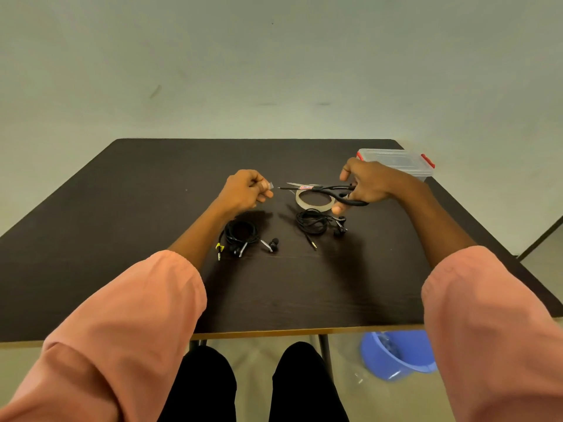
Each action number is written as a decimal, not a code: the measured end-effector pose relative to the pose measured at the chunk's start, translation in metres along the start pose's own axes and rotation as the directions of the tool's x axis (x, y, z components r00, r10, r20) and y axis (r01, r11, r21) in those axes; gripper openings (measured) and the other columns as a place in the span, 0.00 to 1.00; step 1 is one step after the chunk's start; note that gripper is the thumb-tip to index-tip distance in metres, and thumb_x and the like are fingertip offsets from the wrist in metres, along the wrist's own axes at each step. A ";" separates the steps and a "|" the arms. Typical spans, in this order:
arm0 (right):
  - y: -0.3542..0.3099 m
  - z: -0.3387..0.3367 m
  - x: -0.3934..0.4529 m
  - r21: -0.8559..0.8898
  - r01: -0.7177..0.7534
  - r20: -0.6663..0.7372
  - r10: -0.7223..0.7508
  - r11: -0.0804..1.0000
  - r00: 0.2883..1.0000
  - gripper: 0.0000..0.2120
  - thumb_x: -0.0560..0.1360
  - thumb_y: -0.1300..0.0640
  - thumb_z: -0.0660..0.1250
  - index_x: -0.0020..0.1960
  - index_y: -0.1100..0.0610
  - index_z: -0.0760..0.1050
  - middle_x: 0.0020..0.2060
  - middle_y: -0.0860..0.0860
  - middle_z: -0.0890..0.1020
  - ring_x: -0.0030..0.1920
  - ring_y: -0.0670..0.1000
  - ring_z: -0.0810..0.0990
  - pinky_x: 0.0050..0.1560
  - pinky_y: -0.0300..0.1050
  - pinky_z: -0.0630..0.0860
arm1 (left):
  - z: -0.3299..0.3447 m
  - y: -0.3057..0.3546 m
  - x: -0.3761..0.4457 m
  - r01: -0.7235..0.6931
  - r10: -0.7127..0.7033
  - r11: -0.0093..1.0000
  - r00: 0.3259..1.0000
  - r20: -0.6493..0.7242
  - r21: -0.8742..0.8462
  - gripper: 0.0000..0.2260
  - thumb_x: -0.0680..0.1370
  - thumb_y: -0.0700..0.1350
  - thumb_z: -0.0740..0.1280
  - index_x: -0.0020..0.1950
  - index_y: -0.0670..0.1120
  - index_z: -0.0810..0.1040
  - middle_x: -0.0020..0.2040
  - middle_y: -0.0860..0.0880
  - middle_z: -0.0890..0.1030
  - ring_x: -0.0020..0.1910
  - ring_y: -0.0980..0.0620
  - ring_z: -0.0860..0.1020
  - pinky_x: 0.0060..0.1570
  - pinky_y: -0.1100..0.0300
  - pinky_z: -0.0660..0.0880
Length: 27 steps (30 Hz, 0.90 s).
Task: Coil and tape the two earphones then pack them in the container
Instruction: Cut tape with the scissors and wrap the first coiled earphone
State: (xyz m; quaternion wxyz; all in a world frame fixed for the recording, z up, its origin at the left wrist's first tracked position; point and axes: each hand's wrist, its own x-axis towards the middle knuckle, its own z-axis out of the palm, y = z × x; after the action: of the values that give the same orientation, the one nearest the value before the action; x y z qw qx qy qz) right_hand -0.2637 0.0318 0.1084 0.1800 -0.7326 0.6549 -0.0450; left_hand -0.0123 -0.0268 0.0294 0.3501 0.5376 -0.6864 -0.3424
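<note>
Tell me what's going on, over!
Left hand pinches tape piece; right hand grips scissors. Both earphones coiled on table. Container shut, nothing blocking.

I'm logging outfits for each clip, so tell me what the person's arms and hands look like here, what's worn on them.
Both arms wear loose salmon-pink sleeves, the left sleeve and right sleeve pushed up to leave the forearms bare. The left hand and right hand are gloveless. No watch or bracelet shows; a ring cannot be made out.
</note>
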 end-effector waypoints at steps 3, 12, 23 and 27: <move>0.006 0.002 0.003 0.117 -0.041 0.045 0.036 0.992 0.998 0.38 0.60 0.40 0.78 0.61 0.55 0.66 0.43 0.53 0.78 0.46 0.53 0.76 0.45 0.48 0.75 | -0.002 0.007 -0.003 -0.089 0.077 0.993 0.988 0.134 0.083 0.10 0.82 0.37 0.58 0.53 0.41 0.78 0.52 0.47 0.83 0.48 0.54 0.79 0.39 0.71 0.74; 0.015 0.011 0.013 0.337 -0.121 0.103 0.091 0.934 0.991 0.32 0.65 0.46 0.77 0.62 0.53 0.66 0.39 0.55 0.79 0.36 0.48 0.72 0.30 0.42 0.69 | 0.014 0.002 -0.004 -0.371 0.229 0.893 0.861 0.453 0.254 0.14 0.78 0.43 0.54 0.49 0.60 0.76 0.59 0.44 0.80 0.55 0.41 0.77 0.58 0.39 0.72; 0.008 0.021 0.021 0.485 -0.048 -0.042 0.078 0.873 0.996 0.44 0.57 0.44 0.80 0.65 0.56 0.62 0.43 0.57 0.77 0.47 0.54 0.74 0.45 0.47 0.70 | 0.016 0.003 -0.001 -0.336 0.157 0.852 0.895 0.417 0.402 0.11 0.81 0.38 0.53 0.48 0.54 0.69 0.60 0.61 0.76 0.58 0.51 0.65 0.63 0.45 0.54; -0.012 0.004 0.019 0.455 -0.005 -0.206 0.111 0.890 0.972 0.44 0.60 0.41 0.78 0.66 0.56 0.62 0.49 0.55 0.73 0.50 0.54 0.73 0.44 0.46 0.68 | 0.014 0.010 -0.004 -0.345 0.130 0.814 0.892 0.432 0.467 0.12 0.81 0.40 0.53 0.45 0.58 0.67 0.60 0.55 0.76 0.58 0.50 0.64 0.62 0.46 0.56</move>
State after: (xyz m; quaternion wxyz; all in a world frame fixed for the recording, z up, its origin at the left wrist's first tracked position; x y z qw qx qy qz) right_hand -0.2482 0.0150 0.1051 0.2707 -0.6407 0.6643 -0.2736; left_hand -0.0288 -0.0195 0.0299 0.0882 0.4446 -0.8711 -0.1890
